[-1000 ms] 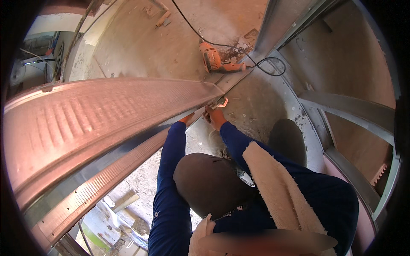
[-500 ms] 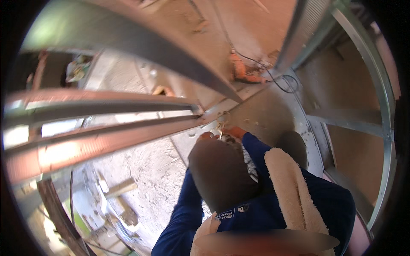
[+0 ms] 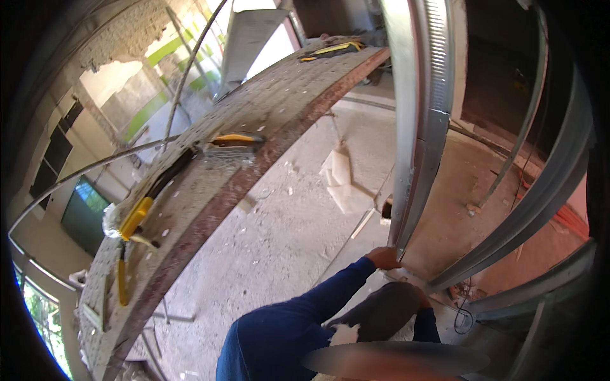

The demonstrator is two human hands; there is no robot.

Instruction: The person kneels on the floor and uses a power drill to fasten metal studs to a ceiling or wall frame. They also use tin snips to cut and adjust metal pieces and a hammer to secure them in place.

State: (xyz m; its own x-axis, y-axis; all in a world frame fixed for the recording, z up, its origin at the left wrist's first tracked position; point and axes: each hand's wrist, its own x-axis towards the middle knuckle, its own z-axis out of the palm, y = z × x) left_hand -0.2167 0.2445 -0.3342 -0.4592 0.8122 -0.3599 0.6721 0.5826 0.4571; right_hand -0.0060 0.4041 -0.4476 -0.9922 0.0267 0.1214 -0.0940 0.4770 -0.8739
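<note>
While left hand (image 3: pixel 384 258) touches ribbed metal stud (image 3: pixel 419 146) | right hand (image 3: pixel 420 297) beside knee (image 3: pixel 384 308) | grips unclear

- Long, dusty grey plank with a reddish-brown edge (image 3: pixel 305 95): a yellow-and-black hand tool (image 3: pixel 330 51) at the far end, an orange-and-black tool (image 3: pixel 236 138) mid-length, a bright yellow handle (image 3: pixel 122 276) nearer.
- Pale, rough floor (image 3: pixel 273 222): crumpled cream sheet (image 3: pixel 343 190).

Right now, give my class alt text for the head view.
A person's left hand is at the foot of an upright metal stud, the right hand by a bent knee; yellow tools lie on a board at left.
</note>
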